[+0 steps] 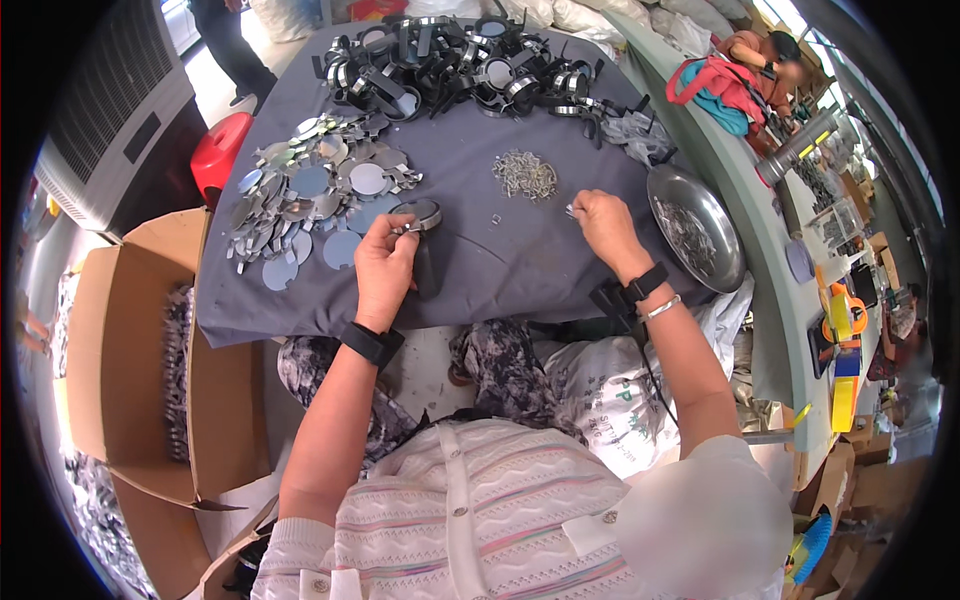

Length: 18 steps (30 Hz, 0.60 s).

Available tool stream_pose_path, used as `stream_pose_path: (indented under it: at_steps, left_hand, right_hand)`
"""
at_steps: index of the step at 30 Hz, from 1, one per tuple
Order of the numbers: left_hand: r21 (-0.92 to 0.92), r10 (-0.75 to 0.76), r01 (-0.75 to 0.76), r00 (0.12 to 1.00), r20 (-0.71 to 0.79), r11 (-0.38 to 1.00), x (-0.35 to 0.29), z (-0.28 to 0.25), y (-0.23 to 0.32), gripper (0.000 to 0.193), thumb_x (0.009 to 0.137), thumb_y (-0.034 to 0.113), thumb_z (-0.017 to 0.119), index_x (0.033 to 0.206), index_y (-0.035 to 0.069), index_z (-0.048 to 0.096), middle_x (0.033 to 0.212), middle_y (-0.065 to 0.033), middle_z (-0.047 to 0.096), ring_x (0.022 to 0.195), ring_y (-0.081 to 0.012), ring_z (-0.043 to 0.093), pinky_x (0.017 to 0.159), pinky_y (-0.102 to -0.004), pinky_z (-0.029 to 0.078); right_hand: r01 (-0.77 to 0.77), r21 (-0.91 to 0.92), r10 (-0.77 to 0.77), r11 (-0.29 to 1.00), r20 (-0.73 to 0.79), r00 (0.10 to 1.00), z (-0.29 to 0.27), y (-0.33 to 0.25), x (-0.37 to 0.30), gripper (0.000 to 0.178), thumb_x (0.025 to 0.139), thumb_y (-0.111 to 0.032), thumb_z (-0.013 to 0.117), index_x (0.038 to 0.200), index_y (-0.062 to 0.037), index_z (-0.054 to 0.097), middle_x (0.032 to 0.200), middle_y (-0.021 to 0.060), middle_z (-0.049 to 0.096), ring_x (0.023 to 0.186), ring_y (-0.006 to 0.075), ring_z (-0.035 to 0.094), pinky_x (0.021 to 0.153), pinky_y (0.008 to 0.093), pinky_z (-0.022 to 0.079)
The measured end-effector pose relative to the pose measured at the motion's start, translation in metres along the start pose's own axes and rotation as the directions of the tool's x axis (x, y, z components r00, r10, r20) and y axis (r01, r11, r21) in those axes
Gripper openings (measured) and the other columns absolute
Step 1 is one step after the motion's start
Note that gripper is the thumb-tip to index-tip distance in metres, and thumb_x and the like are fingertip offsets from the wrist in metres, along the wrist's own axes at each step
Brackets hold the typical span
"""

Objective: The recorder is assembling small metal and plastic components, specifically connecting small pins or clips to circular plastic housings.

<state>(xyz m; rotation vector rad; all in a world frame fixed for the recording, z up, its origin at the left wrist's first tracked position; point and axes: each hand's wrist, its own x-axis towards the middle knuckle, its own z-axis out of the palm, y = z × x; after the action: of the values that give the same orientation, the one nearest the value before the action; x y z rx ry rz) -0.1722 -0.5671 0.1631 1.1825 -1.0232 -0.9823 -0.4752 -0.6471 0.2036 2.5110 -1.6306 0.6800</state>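
Note:
My left hand (383,265) is closed on a black strap piece with a round metal-rimmed head (424,212), much like a watch; its dark flat strap hangs down beside my fingers. Over the cloth to the right, my right hand (603,225) pinches a tiny shiny metal piece (571,210) at its fingertips. The two hands are apart. Between them, farther back, lies a small heap of little metal clips (525,175), with one loose clip (496,219) nearer me. A pile of flat silver discs (310,180) spreads to the left of my left hand.
Many black strap pieces (450,65) are heaped at the table's far side. A round steel dish (728,262) with small metal bits sits at the right edge. Cardboard boxes (130,370) stand at left, near a red stool (220,150). Another person (755,75) sits at back right.

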Motion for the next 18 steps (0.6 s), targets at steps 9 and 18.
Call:
stream_pose_path:
  at_steps: [9, 18]
  left_hand:
    - [0.096, 0.108, -0.099, 0.990, -0.090, 0.990, -0.005, -0.041, 0.005, 0.008, 0.086, 0.006, 0.057, 0.092, 0.006, 0.062, 0.061, 0.0026, 0.051, 0.047, -0.0030, 0.043, 0.041, -0.0222, 0.036]
    - [0.056, 0.198, -0.196, 0.979, -0.049, 0.979, -0.020, 0.002, -0.015, 0.020, 0.081, 0.005, 0.055, 0.100, 0.004, 0.059, 0.073, -0.0093, 0.059, 0.065, -0.0138, 0.055, 0.061, -0.0296, 0.046]
  right_hand:
    - [0.334, -0.278, -0.308, 0.901, 0.133, 0.942, 0.022, -0.017, 0.019, 0.010, 0.081, -0.005, 0.052, 0.081, -0.0031, 0.062, 0.081, 0.0156, 0.061, 0.077, 0.0329, 0.063, 0.067, 0.0420, 0.052]
    - [0.491, -0.489, -0.434, 0.721, 0.234, 0.870, 0.024, 0.043, -0.014, 0.013, 0.081, 0.000, 0.051, 0.073, -0.0023, 0.061, 0.069, 0.0131, 0.057, 0.059, 0.0288, 0.060, 0.054, 0.0376, 0.048]
